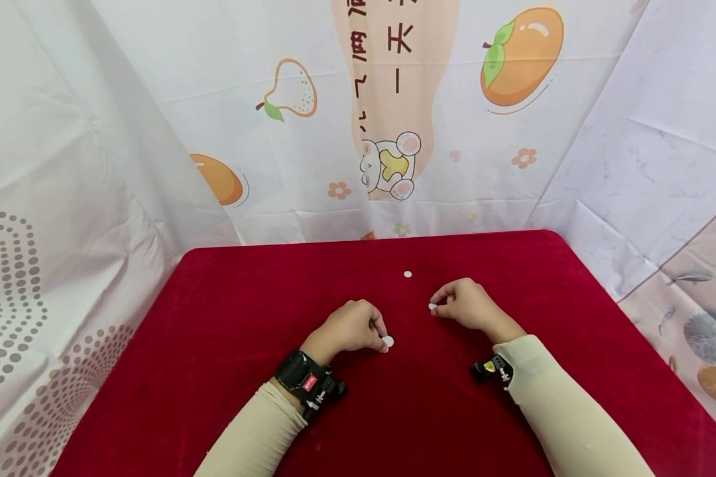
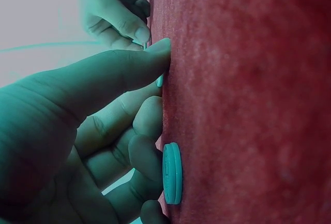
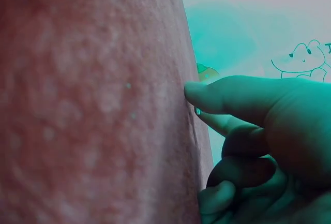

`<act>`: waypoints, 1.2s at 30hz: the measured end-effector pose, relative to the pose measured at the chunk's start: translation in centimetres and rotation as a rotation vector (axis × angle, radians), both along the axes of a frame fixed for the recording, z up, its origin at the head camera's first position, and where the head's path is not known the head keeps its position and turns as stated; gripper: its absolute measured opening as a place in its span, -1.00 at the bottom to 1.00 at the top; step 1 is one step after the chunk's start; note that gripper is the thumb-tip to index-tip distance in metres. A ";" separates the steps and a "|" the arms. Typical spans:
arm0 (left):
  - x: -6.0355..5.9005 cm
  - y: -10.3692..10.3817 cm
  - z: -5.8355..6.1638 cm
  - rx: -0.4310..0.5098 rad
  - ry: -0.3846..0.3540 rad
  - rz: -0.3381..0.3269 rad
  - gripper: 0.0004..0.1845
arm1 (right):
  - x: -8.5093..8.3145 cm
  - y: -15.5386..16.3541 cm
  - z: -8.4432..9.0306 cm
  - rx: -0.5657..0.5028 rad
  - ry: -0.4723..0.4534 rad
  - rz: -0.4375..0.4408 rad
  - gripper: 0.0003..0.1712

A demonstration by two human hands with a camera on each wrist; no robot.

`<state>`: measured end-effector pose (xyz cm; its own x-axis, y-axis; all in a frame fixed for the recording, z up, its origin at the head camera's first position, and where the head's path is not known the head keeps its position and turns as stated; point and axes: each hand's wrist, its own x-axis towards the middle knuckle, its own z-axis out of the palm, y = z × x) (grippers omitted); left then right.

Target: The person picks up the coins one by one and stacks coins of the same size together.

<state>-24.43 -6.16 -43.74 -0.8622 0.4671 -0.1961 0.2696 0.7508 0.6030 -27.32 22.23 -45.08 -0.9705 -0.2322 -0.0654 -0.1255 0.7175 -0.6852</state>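
My left hand (image 1: pixel 351 326) is low over the red cloth, its thumb and index finger pinching a small round white disc (image 1: pixel 388 341). Only a sliver of that disc shows behind the thumb in the left wrist view. Below the other, curled fingers there, a thicker-looking disc with a grooved rim (image 2: pixel 172 173) lies against the cloth; the hand hides it from the head view. To the right, my right hand (image 1: pixel 470 305) pinches another white disc (image 1: pixel 432 306) between thumb and index fingertips. A further white disc (image 1: pixel 408 273) lies flat beyond both hands.
Red cloth (image 1: pixel 244 298) covers the table, whose far edge meets a white printed curtain (image 1: pixel 298 165). More curtains hang at the left (image 1: pixel 95 165) and right (image 1: pixel 650 152). A black strapped wrist camera (image 1: pixel 303 379) sits beside my left cuff.
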 end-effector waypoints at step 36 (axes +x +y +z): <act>0.0 0.0 -0.2 -0.007 0.012 0.005 -0.81 | 0.2 0.2 0.5 -0.028 -0.099 0.237 -0.88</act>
